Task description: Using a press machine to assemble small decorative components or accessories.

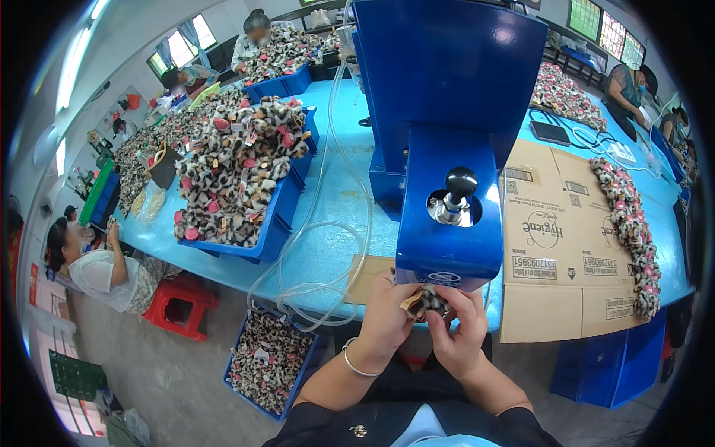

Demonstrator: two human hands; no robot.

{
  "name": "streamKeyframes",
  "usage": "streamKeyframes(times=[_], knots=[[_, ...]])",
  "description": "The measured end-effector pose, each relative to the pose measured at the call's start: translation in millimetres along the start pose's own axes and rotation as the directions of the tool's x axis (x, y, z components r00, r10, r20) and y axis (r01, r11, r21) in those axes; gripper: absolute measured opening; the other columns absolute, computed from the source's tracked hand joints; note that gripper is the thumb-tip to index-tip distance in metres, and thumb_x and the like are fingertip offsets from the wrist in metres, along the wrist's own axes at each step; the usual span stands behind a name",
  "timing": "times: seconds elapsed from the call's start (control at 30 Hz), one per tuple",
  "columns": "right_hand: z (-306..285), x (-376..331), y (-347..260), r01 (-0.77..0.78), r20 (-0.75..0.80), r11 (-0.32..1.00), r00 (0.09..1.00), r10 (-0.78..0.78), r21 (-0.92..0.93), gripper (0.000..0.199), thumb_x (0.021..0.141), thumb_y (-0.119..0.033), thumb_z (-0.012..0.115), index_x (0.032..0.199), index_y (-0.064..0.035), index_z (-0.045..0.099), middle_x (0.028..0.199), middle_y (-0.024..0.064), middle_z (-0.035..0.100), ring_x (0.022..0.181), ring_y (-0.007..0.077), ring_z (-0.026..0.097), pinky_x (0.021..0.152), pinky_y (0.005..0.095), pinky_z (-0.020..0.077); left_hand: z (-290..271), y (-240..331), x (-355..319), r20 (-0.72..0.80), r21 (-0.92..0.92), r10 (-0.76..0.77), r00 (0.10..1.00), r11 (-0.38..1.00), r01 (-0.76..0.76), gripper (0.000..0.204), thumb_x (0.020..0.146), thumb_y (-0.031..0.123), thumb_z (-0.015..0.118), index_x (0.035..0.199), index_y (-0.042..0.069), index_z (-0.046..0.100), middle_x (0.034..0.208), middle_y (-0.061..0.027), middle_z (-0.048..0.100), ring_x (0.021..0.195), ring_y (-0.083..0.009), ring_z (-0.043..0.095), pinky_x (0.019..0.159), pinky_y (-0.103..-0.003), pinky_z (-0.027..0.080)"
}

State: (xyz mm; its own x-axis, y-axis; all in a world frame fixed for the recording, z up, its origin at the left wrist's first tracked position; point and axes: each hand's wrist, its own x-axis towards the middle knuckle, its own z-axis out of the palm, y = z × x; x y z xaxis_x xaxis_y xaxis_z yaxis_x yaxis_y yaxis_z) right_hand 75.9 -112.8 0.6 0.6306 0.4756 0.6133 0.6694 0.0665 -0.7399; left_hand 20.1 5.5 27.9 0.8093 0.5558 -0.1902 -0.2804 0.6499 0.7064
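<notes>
Both hands meet at the lower front of a blue machine (450, 223) that has a black knob on top. Between them is a small plush piece (427, 303) in black, white and brown fur, with a tan part on its left side. My left hand (386, 316) grips its left side, a bangle on the wrist. On the other side, my right hand (460, 328) closes on it with thumb and fingers. The machine's head hides the far fingertips and part of the plush piece.
Left of the machine, a blue crate (279, 231) overflows with plush pieces beside clear tubing (328, 231). A cardboard sheet (558, 253) lies to the right, with a row of plush pieces (629, 231) along it. Another filled crate (298, 398) stands on the floor. Several people work around the table.
</notes>
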Motion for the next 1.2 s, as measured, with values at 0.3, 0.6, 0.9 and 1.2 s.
streamKeyframes(times=[0.3, 0.6, 0.9, 1.2], knots=[[4, 8, -2, 0.03, 0.002, 0.999, 1.0, -0.031, 0.025, 0.036, 0.077, 0.001, 0.077, 0.111, 0.0004, 0.064, 0.09, 0.0115, 0.06, 0.065, 0.0167, 0.057, 0.055, 0.0275, 0.0459, 9, 2, -1, -0.078, -0.018, 0.001, 0.997, 1.0, -0.002, 0.009, 0.09, 0.005, 0.057, 0.088, 0.002, 0.066, 0.079, -0.005, 0.067, 0.057, -0.0087, 0.06, 0.046, -0.019, 0.042], [6, 4, -4, 0.004, 0.011, 0.999, 1.0, -0.004, 0.05, 0.037, 0.077, -0.001, 0.077, 0.112, -0.0017, 0.066, 0.091, 0.0106, 0.06, 0.065, 0.0161, 0.057, 0.057, 0.028, 0.0466, -16, -6, -5, -0.088, -0.078, -0.052, 0.995, 0.996, 0.045, 0.014, 0.093, 0.006, 0.051, 0.103, 0.002, 0.06, 0.088, -0.0067, 0.066, 0.069, -0.0129, 0.062, 0.055, -0.025, 0.05], [-11, -6, -1, -0.013, 0.003, 1.0, 1.0, 0.013, -0.028, 0.046, 0.073, -0.012, 0.082, 0.115, -0.0038, 0.063, 0.092, 0.0123, 0.059, 0.066, 0.0209, 0.06, 0.058, 0.0311, 0.0499, -3, -15, -19, -0.096, 0.006, -0.089, 0.991, 0.996, 0.09, 0.012, 0.097, 0.012, 0.056, 0.104, 0.003, 0.062, 0.092, -0.0047, 0.066, 0.081, -0.014, 0.067, 0.068, -0.027, 0.054], [-72, -27, 20, -0.066, 0.023, 0.941, 0.997, 0.078, -0.332, 0.044, 0.072, -0.01, 0.081, 0.111, -0.0046, 0.062, 0.107, 0.0176, 0.062, 0.087, 0.0312, 0.066, 0.072, 0.0364, 0.0557, 27, -91, -26, 0.136, 0.058, -0.13, 0.982, 0.991, 0.123, 0.03, 0.102, 0.011, 0.045, 0.13, 0.0, 0.05, 0.125, -0.0104, 0.058, 0.113, -0.0191, 0.056, 0.1, -0.035, 0.043]])
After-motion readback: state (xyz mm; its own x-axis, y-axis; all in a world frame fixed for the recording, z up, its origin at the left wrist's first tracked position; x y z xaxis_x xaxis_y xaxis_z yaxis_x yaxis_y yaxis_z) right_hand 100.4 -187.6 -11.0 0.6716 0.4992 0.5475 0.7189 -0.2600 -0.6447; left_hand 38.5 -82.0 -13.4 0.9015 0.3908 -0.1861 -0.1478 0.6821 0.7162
